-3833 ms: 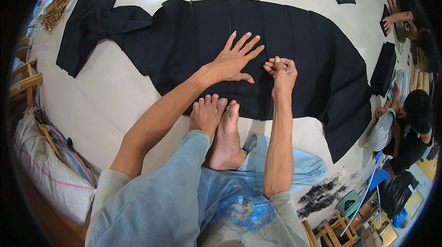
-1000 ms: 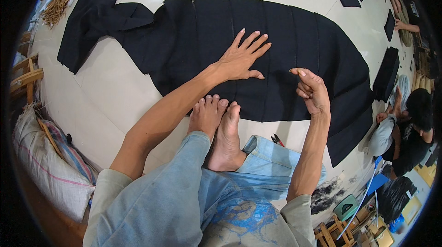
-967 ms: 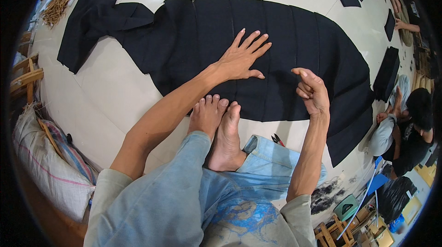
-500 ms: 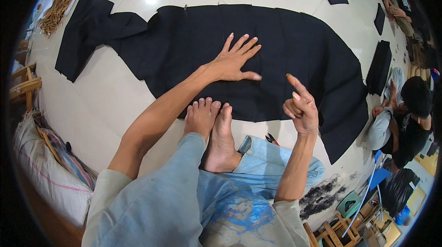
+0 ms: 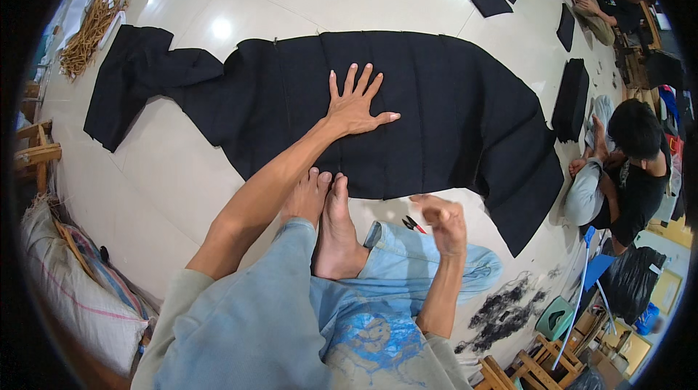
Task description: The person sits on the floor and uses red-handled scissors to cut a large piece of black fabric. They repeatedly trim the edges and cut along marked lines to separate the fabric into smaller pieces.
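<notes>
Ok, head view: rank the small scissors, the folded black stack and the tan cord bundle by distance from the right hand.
From the right hand:
1. Small scissors, on the floor just to its left.
2. Folded black stack, up at the right.
3. Tan cord bundle, far upper left.

White tiled floor (image 5: 174, 179): long black cloth (image 5: 451, 121) spread flat, small black pieces (image 5: 488, 2) beyond

A large black cloth (image 5: 436, 114) lies spread across the pale floor (image 5: 182, 186) in the frame's upper middle. The left hand (image 5: 354, 105) presses flat on it, fingers splayed. The right hand (image 5: 443, 220), blurred and loosely curled, hangs lower right, above small scissors (image 5: 413, 225).
</notes>
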Demonstrator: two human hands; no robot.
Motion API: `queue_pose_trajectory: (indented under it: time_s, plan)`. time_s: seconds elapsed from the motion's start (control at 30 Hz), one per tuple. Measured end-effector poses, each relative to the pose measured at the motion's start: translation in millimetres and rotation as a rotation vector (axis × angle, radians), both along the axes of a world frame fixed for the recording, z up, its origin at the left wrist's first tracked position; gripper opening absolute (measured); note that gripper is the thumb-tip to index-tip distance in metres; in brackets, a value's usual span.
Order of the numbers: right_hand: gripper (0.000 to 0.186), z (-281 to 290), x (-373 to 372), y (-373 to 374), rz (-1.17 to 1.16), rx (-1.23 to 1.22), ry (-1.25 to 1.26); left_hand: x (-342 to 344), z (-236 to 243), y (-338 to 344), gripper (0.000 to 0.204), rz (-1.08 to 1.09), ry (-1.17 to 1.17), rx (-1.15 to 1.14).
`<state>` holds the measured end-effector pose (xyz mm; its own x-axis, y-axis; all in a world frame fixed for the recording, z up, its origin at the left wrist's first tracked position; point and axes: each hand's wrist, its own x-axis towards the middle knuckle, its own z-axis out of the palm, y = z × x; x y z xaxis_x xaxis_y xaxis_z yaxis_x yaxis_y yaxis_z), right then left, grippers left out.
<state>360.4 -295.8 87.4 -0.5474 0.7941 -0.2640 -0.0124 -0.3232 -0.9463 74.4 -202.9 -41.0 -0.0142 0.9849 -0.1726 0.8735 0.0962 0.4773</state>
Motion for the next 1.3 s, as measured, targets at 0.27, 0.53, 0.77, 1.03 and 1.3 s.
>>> queue_pose_trajectory:
  time_s: [0.27, 0.53, 0.77, 1.03, 1.3]
  plan:
    - [0.068, 1, -6, -34, -0.130, -0.134, -0.130, -6, -6, -6, 0.111, 0.033, 0.119, 0.075]
    - [0.078, -1, 9, -44, -0.122, 0.018, -0.040, -7, -3, 0, 0.116, 0.031, 0.115, 0.019]
    - [0.086, 4, 17, -50, -0.082, 0.028, -0.061, -8, -4, 4, 0.116, 0.023, 0.098, -0.012]
    - [0.088, -1, 34, -59, -0.070, -0.013, 0.072, -10, -3, 7, 0.116, 0.022, 0.109, -0.012]
    - [0.087, 6, 35, -63, -0.051, -0.010, 0.197, -14, -7, 8, 0.118, 0.020, 0.112, -0.016]
